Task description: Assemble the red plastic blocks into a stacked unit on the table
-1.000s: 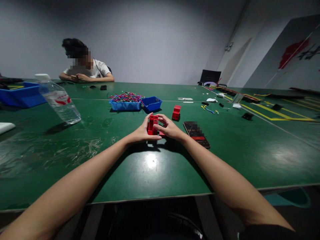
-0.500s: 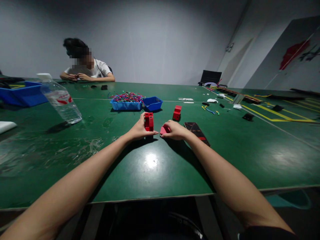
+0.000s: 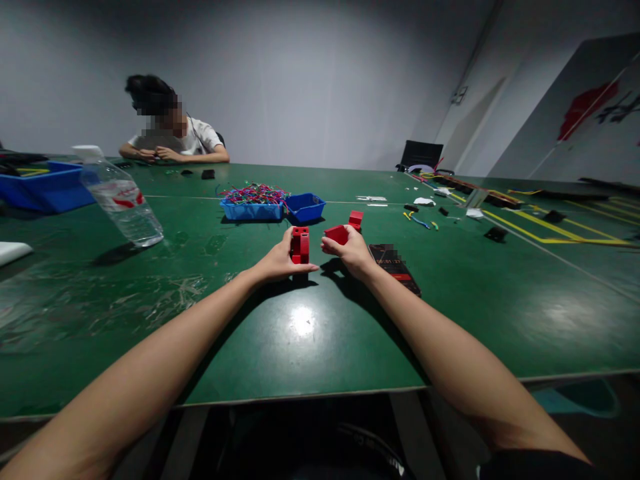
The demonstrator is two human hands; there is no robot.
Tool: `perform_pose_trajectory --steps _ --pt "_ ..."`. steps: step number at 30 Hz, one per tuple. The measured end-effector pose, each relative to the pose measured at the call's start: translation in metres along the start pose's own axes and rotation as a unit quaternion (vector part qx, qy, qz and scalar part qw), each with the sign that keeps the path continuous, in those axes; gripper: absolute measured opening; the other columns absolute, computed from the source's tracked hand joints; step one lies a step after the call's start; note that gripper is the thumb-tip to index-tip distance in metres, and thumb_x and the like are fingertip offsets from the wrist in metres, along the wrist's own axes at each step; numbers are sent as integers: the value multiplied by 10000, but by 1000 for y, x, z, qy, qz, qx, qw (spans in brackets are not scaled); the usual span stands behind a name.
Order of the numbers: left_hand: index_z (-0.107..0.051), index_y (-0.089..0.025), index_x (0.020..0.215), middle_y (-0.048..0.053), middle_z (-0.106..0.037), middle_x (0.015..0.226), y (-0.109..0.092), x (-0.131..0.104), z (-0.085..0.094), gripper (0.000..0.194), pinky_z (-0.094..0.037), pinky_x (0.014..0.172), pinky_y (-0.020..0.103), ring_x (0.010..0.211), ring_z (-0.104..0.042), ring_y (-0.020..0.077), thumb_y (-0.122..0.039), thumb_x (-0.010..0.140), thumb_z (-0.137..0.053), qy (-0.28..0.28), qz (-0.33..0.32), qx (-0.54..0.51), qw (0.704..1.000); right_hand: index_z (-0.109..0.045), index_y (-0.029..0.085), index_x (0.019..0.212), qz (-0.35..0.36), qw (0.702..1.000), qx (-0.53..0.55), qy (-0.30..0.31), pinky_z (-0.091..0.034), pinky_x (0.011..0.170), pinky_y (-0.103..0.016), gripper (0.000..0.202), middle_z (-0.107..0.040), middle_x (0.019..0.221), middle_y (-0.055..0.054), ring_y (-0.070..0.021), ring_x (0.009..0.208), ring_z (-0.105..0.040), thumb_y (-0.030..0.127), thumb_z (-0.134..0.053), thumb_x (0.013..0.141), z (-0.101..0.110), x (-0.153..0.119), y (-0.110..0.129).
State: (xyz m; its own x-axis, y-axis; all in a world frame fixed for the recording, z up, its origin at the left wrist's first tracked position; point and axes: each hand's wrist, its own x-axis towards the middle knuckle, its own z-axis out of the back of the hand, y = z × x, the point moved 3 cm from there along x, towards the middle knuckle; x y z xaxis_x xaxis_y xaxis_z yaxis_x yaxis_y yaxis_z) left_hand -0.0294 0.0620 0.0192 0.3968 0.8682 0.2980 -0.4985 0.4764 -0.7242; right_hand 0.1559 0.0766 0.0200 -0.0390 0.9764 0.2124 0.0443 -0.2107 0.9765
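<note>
My left hand (image 3: 281, 260) grips a red block-like part with slots and holes (image 3: 301, 245) between thumb and fingers, its hollow side facing right. A smaller flat-faced red piece (image 3: 336, 235) is pinched in my right hand (image 3: 353, 252), raised over the table with a gap between it and the left part. Just behind the right hand stands another red block (image 3: 356, 219), its lower part hidden by the fingers. A phone (image 3: 395, 268) with a timer on its screen lies right beside my right wrist.
Ahead are a blue tray heaped with coloured wires (image 3: 254, 209) and a second blue tray (image 3: 306, 208). A water bottle (image 3: 123, 200) stands at left near a blue bin (image 3: 50, 190). Wire pieces (image 3: 420, 220) lie at right. Across the green table (image 3: 300, 360) sits a person (image 3: 185, 143).
My right hand has lifted its red piece up from the tabletop and turned it. The left hand with its red part has shifted very slightly right.
</note>
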Motion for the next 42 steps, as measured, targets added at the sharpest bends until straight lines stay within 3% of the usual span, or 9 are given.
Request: perform_pose_trajectory --steps 4,11,19,28,34,42 --pt "-189 -155 1409 175 -571 1234 0 0 -2 1077 -461 965 454 1115 -593 304 -536 586 -769 8 11 4 1000 -416 216 882 -41 996 66 36 -564 540 -270 501 -634 811 13 -168 695 -696 384 -802 611 -3 -3 1" --pt "-191 -151 1414 154 -604 1181 -1 -1 -2 1072 -473 946 455 1082 -611 304 -523 592 -769 16 11 -5 1000 -452 218 862 -43 987 145 61 -565 834 -362 414 -669 805 34 -143 809 -681 120 -747 588 -5 1 -8" --pt "-199 -164 1404 145 -610 1173 -1 -1 -1 1048 -477 943 449 1098 -605 302 -508 597 -772 14 3 -5 1000 -479 209 842 -52 986 151 56 -524 906 -399 365 -664 789 35 -147 829 -661 67 -658 558 -6 1 -7" --pt "-196 -170 1411 150 -593 1208 0 0 -1 1056 -464 963 438 1112 -598 298 -533 599 -764 12 4 6 1000 -546 195 771 -71 984 162 24 -543 857 -346 339 -657 776 40 -128 773 -658 6 -633 503 -2 1 -6" --pt "-185 -133 1412 170 -588 1208 -3 0 -1 1089 -469 950 436 1096 -599 300 -547 589 -766 18 14 8 1000 -520 205 776 -84 978 189 19 -564 856 -370 334 -672 781 26 -158 821 -681 -30 -573 544 -3 2 -5" --pt "-202 -146 1402 157 -566 1235 -3 -1 0 1057 -463 950 439 1094 -594 296 -552 594 -751 13 4 16 1000 -491 199 797 -146 952 269 3 -579 647 -310 327 -703 749 -14 -182 764 -708 -54 -457 592 -9 -3 7"
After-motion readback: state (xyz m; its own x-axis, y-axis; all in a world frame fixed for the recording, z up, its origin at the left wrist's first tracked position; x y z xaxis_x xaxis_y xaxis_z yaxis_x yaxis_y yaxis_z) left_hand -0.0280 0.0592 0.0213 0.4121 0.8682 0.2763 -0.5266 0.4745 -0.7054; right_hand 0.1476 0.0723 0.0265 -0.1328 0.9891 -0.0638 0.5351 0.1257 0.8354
